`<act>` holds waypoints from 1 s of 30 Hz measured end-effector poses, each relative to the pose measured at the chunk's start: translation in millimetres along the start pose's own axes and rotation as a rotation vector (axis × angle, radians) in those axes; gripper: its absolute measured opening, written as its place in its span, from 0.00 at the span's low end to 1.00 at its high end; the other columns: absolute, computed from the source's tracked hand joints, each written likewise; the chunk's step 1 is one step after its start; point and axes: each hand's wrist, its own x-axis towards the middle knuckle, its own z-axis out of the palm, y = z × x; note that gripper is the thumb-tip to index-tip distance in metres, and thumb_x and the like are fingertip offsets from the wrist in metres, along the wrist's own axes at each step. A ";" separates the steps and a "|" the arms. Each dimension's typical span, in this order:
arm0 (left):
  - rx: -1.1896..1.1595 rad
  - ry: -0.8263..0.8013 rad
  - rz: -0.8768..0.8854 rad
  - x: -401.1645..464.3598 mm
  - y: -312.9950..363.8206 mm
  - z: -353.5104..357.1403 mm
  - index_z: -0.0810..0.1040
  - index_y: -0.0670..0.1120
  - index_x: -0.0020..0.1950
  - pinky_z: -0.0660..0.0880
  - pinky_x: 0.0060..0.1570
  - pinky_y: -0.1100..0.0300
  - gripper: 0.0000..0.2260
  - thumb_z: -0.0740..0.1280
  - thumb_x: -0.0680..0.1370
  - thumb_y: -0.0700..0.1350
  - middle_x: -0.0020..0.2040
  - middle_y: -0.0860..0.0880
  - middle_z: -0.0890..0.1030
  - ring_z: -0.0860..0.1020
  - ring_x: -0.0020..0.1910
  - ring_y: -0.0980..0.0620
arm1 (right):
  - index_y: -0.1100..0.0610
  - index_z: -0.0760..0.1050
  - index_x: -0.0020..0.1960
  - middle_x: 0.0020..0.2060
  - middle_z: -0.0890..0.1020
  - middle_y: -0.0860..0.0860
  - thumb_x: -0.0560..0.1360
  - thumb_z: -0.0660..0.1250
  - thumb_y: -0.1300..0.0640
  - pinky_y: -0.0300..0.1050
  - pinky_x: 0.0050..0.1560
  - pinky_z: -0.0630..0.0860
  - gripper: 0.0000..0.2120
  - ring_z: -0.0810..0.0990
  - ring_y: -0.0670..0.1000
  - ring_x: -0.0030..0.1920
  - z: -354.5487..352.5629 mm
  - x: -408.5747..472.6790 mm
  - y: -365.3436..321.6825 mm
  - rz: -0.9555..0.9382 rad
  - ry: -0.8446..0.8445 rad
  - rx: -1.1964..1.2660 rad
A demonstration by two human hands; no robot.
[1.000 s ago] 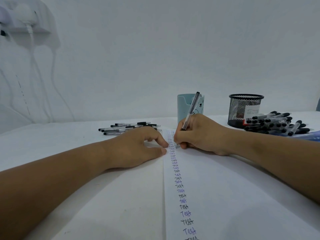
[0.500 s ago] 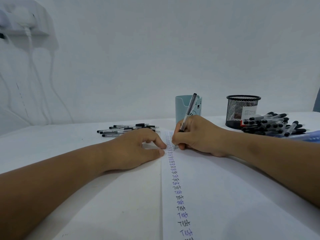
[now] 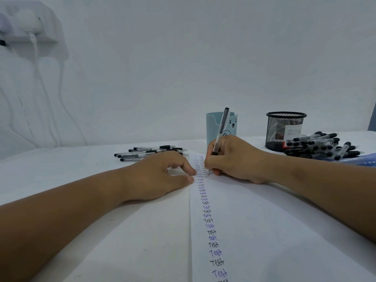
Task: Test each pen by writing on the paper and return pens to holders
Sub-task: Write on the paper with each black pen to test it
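Observation:
My right hand [image 3: 234, 159] grips a clear black-capped pen [image 3: 220, 129], its tip hidden by my fingers down on the white paper [image 3: 264, 231]. A column of "Test" words in black and blue runs down the sheet's left side. My left hand [image 3: 160, 176] rests on the table at the paper's left edge, thumb and forefinger touching that edge. Behind stand a light blue bear cup [image 3: 212, 127] and a black mesh holder [image 3: 279, 129]. One pile of pens [image 3: 150, 152] lies to the left, another pile of pens [image 3: 321, 146] to the right.
A white table [image 3: 71, 169] meets a white wall. White cables [image 3: 59, 102] hang from a wall socket at the far left. A blue flat object [image 3: 364, 160] lies under the right pen pile at the right edge.
The right hand and its pen have shifted slightly as it writes near the top of the word column. The left hand stays at the paper's edge.

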 end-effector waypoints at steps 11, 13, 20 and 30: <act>0.000 0.006 0.005 1.4 -1.2 -0.3 0.82 0.60 0.53 0.67 0.62 0.68 0.05 0.71 0.78 0.54 0.59 0.63 0.78 0.72 0.62 0.66 | 0.63 0.77 0.37 0.29 0.80 0.54 0.71 0.68 0.60 0.44 0.38 0.70 0.07 0.73 0.50 0.31 -0.5 -0.4 -0.2 -0.017 0.006 -0.010; 0.004 0.005 0.007 1.5 -1.1 0.3 0.82 0.60 0.53 0.67 0.62 0.69 0.05 0.71 0.78 0.54 0.59 0.63 0.78 0.72 0.62 0.66 | 0.62 0.77 0.36 0.28 0.80 0.53 0.71 0.68 0.60 0.44 0.38 0.70 0.06 0.73 0.50 0.31 -0.3 -0.4 -0.2 -0.003 0.004 -0.007; 0.000 0.003 0.008 0.7 -1.8 0.3 0.82 0.60 0.53 0.67 0.61 0.70 0.05 0.71 0.78 0.54 0.60 0.63 0.78 0.72 0.62 0.66 | 0.63 0.76 0.37 0.28 0.79 0.54 0.70 0.68 0.60 0.43 0.37 0.68 0.07 0.73 0.50 0.31 -0.2 -1.6 -1.7 0.005 -0.005 -0.004; -0.016 0.007 0.004 -0.1 -1.1 0.0 0.82 0.60 0.54 0.68 0.64 0.66 0.06 0.71 0.78 0.54 0.59 0.64 0.78 0.73 0.63 0.66 | 0.57 0.74 0.34 0.27 0.75 0.54 0.80 0.65 0.55 0.38 0.26 0.64 0.16 0.68 0.50 0.26 -1.0 -5.5 -5.2 0.053 0.138 0.407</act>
